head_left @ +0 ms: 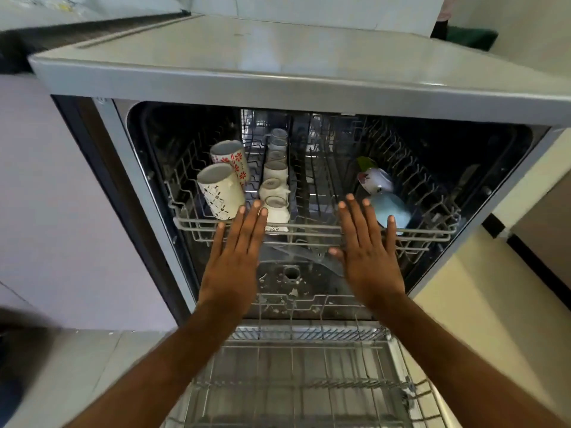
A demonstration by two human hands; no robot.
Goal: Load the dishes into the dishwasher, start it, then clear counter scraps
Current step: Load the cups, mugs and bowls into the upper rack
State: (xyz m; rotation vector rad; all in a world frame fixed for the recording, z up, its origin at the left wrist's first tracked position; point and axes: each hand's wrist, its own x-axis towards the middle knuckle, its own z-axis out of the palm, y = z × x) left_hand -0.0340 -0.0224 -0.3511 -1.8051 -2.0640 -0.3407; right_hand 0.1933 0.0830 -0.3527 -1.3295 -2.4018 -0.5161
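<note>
We look down into the open dishwasher (278, 88), whose flat grey top (278, 47) fills the far part of the view, smooth and faintly glossy. To the left stands a pale lilac cabinet panel (61, 180). To the right is a cream wall (494, 304) with a dark strip across it. Pale floor tiles (77, 366) lie near left, and something green (472, 38) sits at the far right corner.

Both hands are released and hold nothing. The left hand (238, 261) and the right hand (367, 257) are held flat, fingers straight and slightly spread, backs toward us. Their fingertips lie at the front rail of the upper rack (309, 227); we cannot tell whether they press on it.

The dishes are in that upper rack. At its left a black-patterned mug (221, 193) leans near, with a red-flowered mug (231, 159) just beyond it. Beside them a row of glasses (276, 168) runs from near to far along the middle. At the right a light blue cup (391, 208) lies near, and a small floral cup (374, 180) sits just behind it.

Below the rack the dark tub floor (290, 279) shows pale specks. The lower rack (293, 381) sits out in front of the tub, nearest to us, between our forearms.
</note>
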